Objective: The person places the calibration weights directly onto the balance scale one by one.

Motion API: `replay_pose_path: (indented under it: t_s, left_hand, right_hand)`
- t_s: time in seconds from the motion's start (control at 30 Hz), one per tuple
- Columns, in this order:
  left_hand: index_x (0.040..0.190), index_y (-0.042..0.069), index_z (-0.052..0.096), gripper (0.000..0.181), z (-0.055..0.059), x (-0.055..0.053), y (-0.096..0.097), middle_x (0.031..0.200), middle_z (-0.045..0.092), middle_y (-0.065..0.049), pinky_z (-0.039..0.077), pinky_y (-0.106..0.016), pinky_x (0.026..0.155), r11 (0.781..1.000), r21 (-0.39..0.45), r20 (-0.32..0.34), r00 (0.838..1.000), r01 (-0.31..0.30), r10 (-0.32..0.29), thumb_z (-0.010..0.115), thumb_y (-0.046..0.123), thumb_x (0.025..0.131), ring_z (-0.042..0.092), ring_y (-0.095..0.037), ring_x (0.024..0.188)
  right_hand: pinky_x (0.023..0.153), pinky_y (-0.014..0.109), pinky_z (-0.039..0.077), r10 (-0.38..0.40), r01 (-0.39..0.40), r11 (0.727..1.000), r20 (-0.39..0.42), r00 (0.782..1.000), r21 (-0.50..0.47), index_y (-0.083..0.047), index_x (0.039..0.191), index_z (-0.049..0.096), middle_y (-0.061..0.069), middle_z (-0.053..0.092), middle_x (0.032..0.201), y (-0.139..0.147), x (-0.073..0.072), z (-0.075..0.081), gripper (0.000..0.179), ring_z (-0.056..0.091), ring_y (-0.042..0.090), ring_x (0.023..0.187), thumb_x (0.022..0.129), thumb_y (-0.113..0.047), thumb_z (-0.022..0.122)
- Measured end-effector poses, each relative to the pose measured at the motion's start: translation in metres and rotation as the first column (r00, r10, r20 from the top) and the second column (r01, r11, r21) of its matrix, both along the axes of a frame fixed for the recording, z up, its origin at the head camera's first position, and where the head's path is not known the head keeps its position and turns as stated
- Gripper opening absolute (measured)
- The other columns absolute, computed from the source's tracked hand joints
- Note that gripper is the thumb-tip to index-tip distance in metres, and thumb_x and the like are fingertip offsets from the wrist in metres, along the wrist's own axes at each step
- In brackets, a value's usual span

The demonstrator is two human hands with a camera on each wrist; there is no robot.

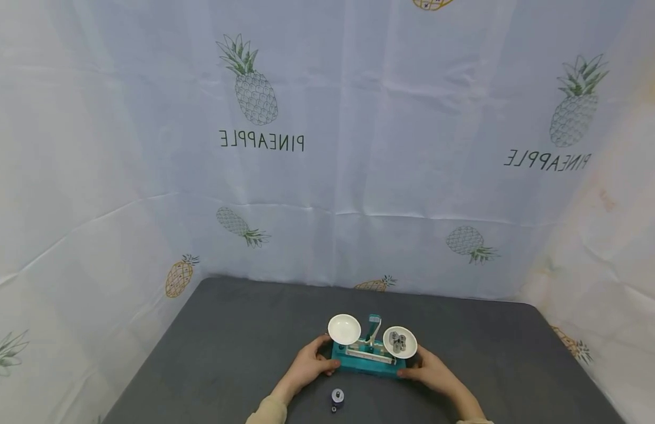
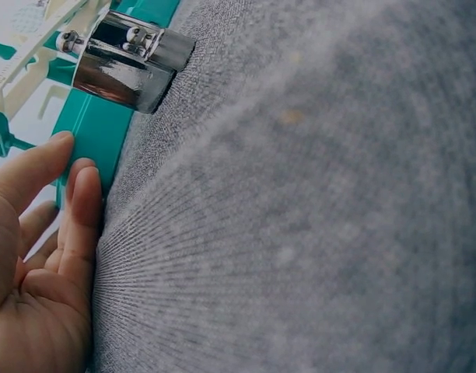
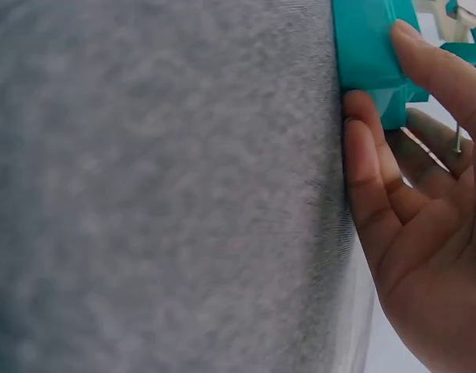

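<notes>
A balance scale with a teal base (image 1: 365, 367) stands on the dark table, a white pan on each side. My left hand (image 1: 310, 362) holds the base's left end; in the left wrist view its thumb (image 2: 45, 165) lies on the teal top and the fingers against the end. At the opposite end my right hand (image 1: 432, 370) grips the base between thumb (image 3: 428, 58) and fingers. Nothing lies in the left pan (image 1: 344, 329). Several grey metal weights (image 1: 398, 341) sit in the right pan (image 1: 411, 348).
In front of the scale stands a shiny metal weight (image 1: 338, 397) with a knob, a much smaller weight (image 1: 334, 408) beside it. The dark table (image 1: 242, 330) reaches back to a white curtain (image 1: 327, 176) printed with pineapples, which also hangs along both sides.
</notes>
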State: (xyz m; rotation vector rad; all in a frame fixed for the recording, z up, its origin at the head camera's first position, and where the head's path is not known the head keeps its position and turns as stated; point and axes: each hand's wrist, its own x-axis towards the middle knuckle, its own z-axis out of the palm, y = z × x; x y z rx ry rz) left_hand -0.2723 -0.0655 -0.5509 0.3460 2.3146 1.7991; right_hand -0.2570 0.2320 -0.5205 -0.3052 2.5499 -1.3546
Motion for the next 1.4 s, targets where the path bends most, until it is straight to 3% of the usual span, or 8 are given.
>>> replay_pose_path:
  t_s: [0.1,0.2,0.33,0.6,0.8,1.03,1.27,1.4]
  left_hand:
    - [0.124,0.009,0.044,0.059,0.003,0.001,0.001,0.063,0.062,-0.009,0.047,-0.025,0.05,1.0,-0.007,-0.014,1.0,0.003,-0.003,0.07,0.019,0.072,0.056,-0.009,0.052]
    - [0.123,0.008,0.044,0.059,0.005,0.003,0.002,0.062,0.062,-0.007,0.047,-0.025,0.05,1.0,-0.001,-0.027,1.0,0.007,-0.007,0.07,0.02,0.071,0.055,-0.008,0.051]
    - [0.123,0.008,0.045,0.059,0.006,0.004,0.003,0.064,0.062,-0.006,0.047,-0.025,0.05,1.0,0.006,-0.026,1.0,0.003,-0.002,0.07,0.019,0.071,0.055,-0.007,0.051]
    - [0.122,0.003,0.045,0.056,0.011,0.005,0.002,0.095,0.058,-0.018,0.048,-0.027,0.051,0.999,0.002,-0.025,0.999,-0.032,0.032,0.068,0.012,0.073,0.056,-0.01,0.055]
    - [0.119,0.004,0.048,0.053,0.016,0.014,-0.001,0.103,0.052,-0.017,0.045,-0.022,0.049,0.994,-0.096,-0.084,0.996,-0.046,0.038,0.068,0.018,0.073,0.055,-0.006,0.054]
    - [0.113,0.001,0.052,0.049,0.021,0.036,-0.013,0.098,0.055,-0.014,0.044,-0.021,0.048,0.988,-0.157,-0.085,0.996,-0.004,-0.009,0.069,0.019,0.072,0.053,-0.005,0.053]
    - [0.11,0.003,0.055,0.04,0.028,0.051,-0.015,0.091,0.058,-0.008,0.042,-0.023,0.048,0.987,-0.144,-0.003,0.997,0.071,-0.072,0.067,0.015,0.073,0.056,-0.009,0.058]
    - [0.109,0.003,0.055,0.038,0.031,0.057,-0.015,0.093,0.058,-0.009,0.042,-0.023,0.049,0.985,-0.105,0.046,0.99,0.138,-0.133,0.065,0.01,0.074,0.056,-0.011,0.061]
  right_hand:
    - [0.046,0.025,0.039,-0.033,0.033,0.999,0.012,0.999,0.012,0.006,0.131,0.027,0.001,0.052,0.066,0.0,0.0,-0.001,0.083,0.045,0.008,0.052,0.07,-0.028,0.071]
    - [0.054,0.024,0.039,-0.055,0.055,0.998,0.023,0.998,0.007,0.006,0.131,0.027,0.012,0.058,0.088,0.0,0.001,-0.002,0.083,0.047,0.01,0.064,0.07,-0.029,0.071]
    - [0.064,0.026,0.04,-0.061,0.062,0.998,0.031,0.998,-0.02,0.007,0.132,0.025,0.023,0.047,0.121,0.0,0.001,-0.003,0.084,0.047,0.013,0.08,0.07,-0.027,0.071]
    - [0.051,0.027,0.039,-0.029,0.034,0.996,0.061,0.998,-0.078,0.009,0.133,0.022,0.003,0.056,0.074,0.0,-0.002,-0.003,0.085,0.047,0.01,0.056,0.071,-0.024,0.07]
    - [0.052,0.027,0.039,-0.066,0.07,0.995,0.055,0.996,-0.069,0.01,0.131,0.027,0.0,0.057,0.07,0.0,-0.002,-0.005,0.084,0.049,0.011,0.057,0.069,-0.024,0.072]
    - [0.058,0.027,0.039,-0.082,0.087,0.993,0.075,0.994,-0.074,0.01,0.131,0.027,0.011,0.058,0.096,-0.002,0.001,-0.011,0.083,0.049,0.013,0.063,0.07,-0.026,0.071]
    - [0.069,0.034,0.047,-0.085,0.09,0.994,0.067,0.994,-0.065,0.01,0.13,0.029,0.026,0.049,0.119,0.001,0.003,-0.011,0.082,0.057,0.016,0.085,0.07,-0.028,0.071]
    - [0.067,0.032,0.048,-0.069,0.077,0.992,0.081,0.994,-0.102,0.012,0.13,0.026,0.025,0.053,0.114,0.004,0.005,-0.01,0.082,0.06,0.015,0.08,0.072,-0.025,0.07]
